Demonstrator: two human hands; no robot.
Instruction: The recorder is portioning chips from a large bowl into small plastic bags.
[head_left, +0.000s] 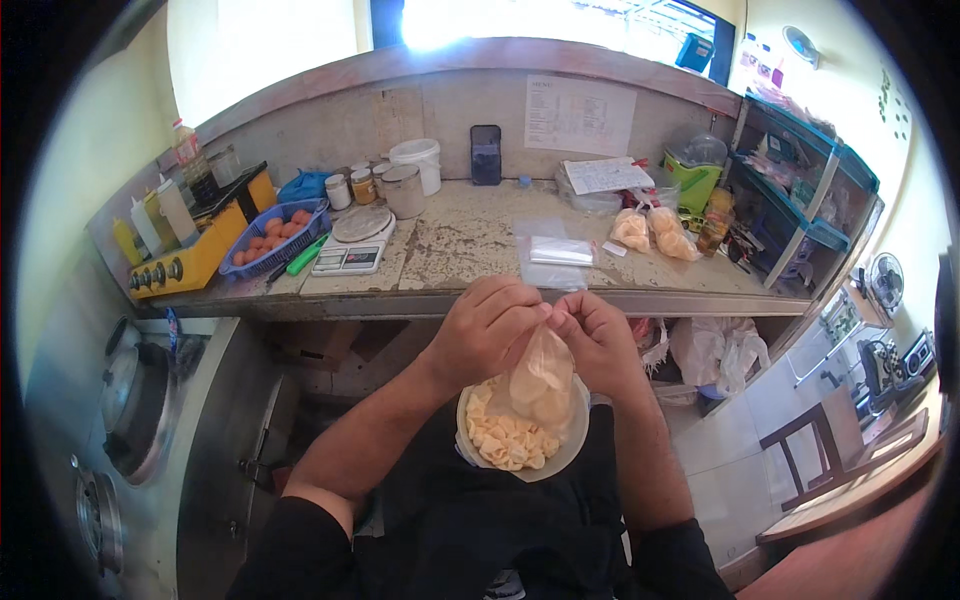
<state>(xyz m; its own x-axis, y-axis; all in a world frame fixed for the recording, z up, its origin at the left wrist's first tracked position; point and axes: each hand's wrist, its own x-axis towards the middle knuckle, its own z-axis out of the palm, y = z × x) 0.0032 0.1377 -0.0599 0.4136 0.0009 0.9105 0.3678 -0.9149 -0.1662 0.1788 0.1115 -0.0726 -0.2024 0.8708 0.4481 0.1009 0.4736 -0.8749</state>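
Observation:
A clear plastic bag with pale pieces inside hangs between my hands, its top pinched in my fingers. My left hand grips the gathered top from the left, and my right hand holds it from the right, with the fingertips of both meeting. Under the bag, a round whitish tub of pale yellow, chip-like pieces rests against my lap. On the counter just beyond my hands lies a stack of clear plastic bags. Two filled, tied bags stand to its right.
The worn counter carries a kitchen scale, a blue basket of eggs, jars and a white bucket. A phone leans on the back wall. A yellow stove stands left, a blue shelf rack right.

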